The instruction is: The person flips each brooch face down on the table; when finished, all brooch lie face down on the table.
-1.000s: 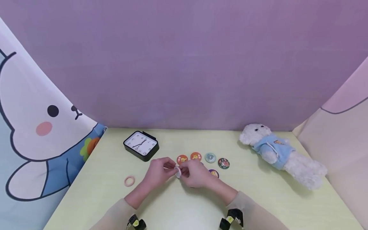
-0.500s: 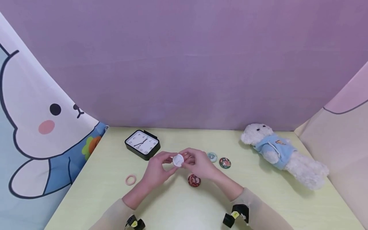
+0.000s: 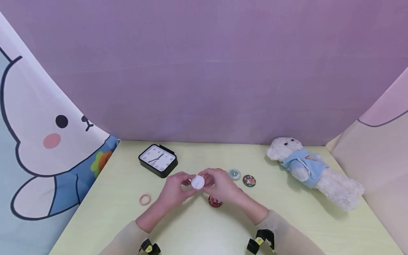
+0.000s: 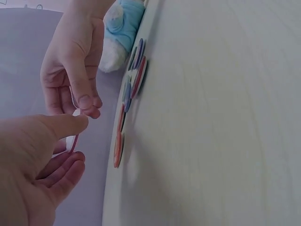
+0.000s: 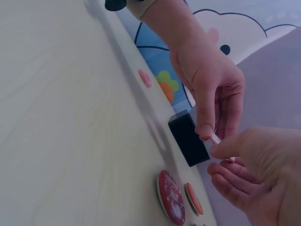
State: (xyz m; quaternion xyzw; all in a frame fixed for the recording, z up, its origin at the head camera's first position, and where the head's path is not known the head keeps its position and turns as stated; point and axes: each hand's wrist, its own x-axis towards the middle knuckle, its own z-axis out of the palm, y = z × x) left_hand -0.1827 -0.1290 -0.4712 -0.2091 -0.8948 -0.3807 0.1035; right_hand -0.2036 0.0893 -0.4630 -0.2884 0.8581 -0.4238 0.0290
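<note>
- White disc, one: raised above the table, between the two hands; pale face toward the head camera, pinkish-red edge in the left wrist view.
- Left hand: pinches the disc's left side between thumb and fingers.
- Right hand: pinches the disc's right side likewise; it stands in front of part of the badge group.
- Red round badge: flat on the table, near side, partly behind the right hand.
- Orange round badge: on the table, mostly hidden by the right hand in the head view.
- Pale blue round badge: just beyond the right hand.
- Dark green round badge: just right of the pale blue one.
- Pink ring: flat, left of the left hand.
- Black alarm clock: far left, lying face up, dial inverted.
- White plush toy: light blue hoodie; lying far right, head toward the far edge.
- Table: pale yellow top.
- Backdrop: purple cloth, far side.
- Printed cloth: left, white cartoon animal.
- Lettering: dial numerals including 4, 5, 7, 8; badge print too small to read.
</note>
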